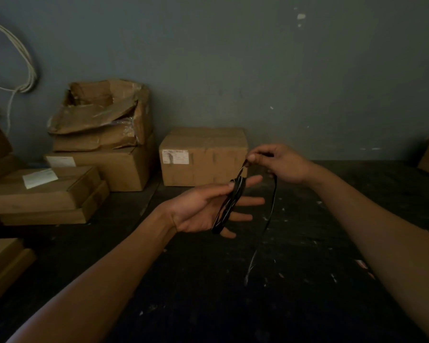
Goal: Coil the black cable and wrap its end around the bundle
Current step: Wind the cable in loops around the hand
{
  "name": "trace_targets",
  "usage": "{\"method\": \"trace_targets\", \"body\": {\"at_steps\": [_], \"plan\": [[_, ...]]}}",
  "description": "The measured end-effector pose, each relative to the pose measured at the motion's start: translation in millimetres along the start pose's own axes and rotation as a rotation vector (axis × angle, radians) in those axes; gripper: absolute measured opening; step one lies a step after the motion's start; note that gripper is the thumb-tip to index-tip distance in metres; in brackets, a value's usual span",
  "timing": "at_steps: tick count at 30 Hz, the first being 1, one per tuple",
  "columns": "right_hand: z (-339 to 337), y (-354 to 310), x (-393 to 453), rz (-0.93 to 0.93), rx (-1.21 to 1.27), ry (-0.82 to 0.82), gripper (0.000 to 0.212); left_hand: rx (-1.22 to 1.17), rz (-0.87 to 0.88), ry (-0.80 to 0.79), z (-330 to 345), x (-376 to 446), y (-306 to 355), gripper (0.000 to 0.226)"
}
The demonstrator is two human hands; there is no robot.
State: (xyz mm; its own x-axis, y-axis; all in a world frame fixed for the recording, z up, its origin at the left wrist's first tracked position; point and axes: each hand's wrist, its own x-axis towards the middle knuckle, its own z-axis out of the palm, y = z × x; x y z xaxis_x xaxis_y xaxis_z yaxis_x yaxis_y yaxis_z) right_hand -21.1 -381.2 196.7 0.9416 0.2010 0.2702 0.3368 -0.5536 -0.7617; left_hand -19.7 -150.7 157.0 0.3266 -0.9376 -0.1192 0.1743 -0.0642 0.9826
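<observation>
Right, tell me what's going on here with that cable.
A person is coiling a thin black cable. The left hand, fingers stretched out straight, carries the loops wound around them. The right hand pinches the strand just above the coil, and the loose tail hangs down from that hand toward the dark speckled floor. The end is not yet wrapped around the bundle. Brown cardboard boxes stand against the grey wall behind.
</observation>
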Motion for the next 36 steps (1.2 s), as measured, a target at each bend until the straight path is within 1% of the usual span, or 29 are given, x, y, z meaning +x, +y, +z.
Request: {"method": "trace_targets", "body": {"at_steps": [5,8,11,14,17,19,22,24,27,30,33,36], "plan": [[-3.5,-10.1,0.6,-0.097,0.278,0.16,0.014,-0.027,0.013,0.04,-4.5,-0.3,1.1,0.047],[-2.1,-13.0,5.8,-0.131,0.339,0.199,0.014,-0.024,0.015,0.042,-5.4,-0.5,3.5,0.048],[0.7,-7.3,7.3,-0.096,0.313,0.146,0.012,-0.002,-0.002,-0.018,-1.0,0.1,3.9,0.048],[10.2,3.0,5.4,-0.036,0.279,0.046,0.015,-0.026,0.01,-0.082,4.8,0.1,7.2,0.05],[28.5,18.4,-1.1,0.04,0.378,-0.037,0.022,-0.077,0.045,-0.136,5.5,-0.9,13.0,0.053],[46.0,26.3,-9.2,0.054,0.469,-0.095,0.025,-0.082,0.082,-0.147,3.3,-0.8,16.3,0.054],[79.0,33.5,-23.1,0.096,0.522,-0.1,0.026,-0.121,0.161,-0.173,2.5,1.0,21.6,0.054],[100.3,34.9,-29.9,0.171,0.511,-0.09,0.023,-0.17,0.21,-0.148,1.9,2.4,25.9,0.053],[124.6,35.6,-36.3,0.262,0.583,-0.142,0.025,-0.229,0.255,-0.089,-6.1,3.0,31.8,0.051],[138.8,31.2,-43.0,0.271,0.573,-0.193,0.026,-0.232,0.264,-0.033,-18.3,3.0,33.2,0.048],[144.1,22.6,-48.5,0.265,0.6,-0.256,0.026,-0.233,0.264,0.064,-30.0,2.3,29.3,0.045],[142.0,15.2,-51.1,0.266,0.56,-0.227,0.025,-0.202,0.248,0.203,-42.1,0.1,21.7,0.044]]}}
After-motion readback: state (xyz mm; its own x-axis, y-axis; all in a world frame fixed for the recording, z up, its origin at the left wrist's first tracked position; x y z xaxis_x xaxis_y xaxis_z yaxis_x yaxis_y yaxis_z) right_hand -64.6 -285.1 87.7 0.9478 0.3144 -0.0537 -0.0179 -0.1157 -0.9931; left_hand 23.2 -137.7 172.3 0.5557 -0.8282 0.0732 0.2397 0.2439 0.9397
